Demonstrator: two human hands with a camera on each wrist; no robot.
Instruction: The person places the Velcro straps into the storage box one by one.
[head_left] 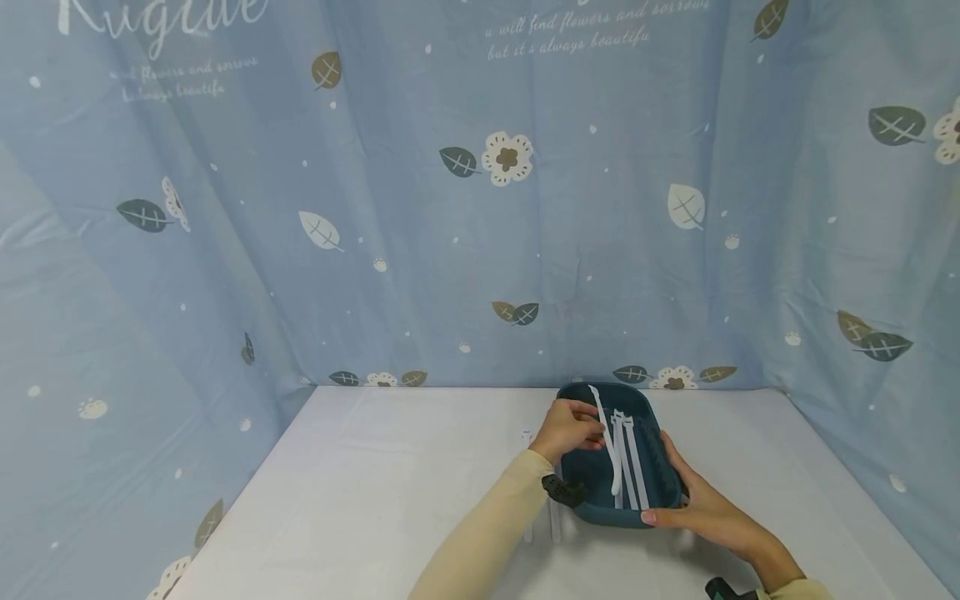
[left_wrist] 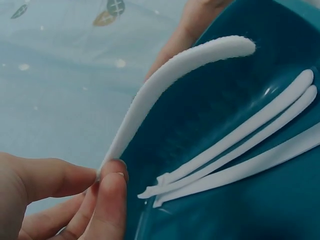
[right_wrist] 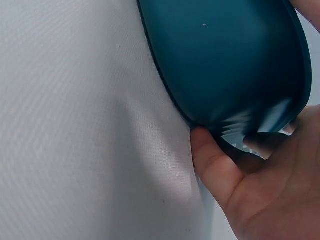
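sleeves [head_left: 483,529] converge, hands [head_left: 567,429] forward: left [left_wrist: 55,180] pinching white strip [left_wrist: 142,102], right [head_left: 701,504] gripping teal basket [head_left: 615,517].

You wear plain pale-yellow sleeves [head_left: 487,527]; behind your left fingers [left_wrist: 111,200] sits a curved black band [head_left: 564,491], and behind your right fingers [right_wrist: 209,152] a rounded black piece [head_left: 726,589] tinged green.

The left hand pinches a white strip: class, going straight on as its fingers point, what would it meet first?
The left hand would probably meet the white strips lying in the teal tray, though its height is unclear, so it might pass over them.
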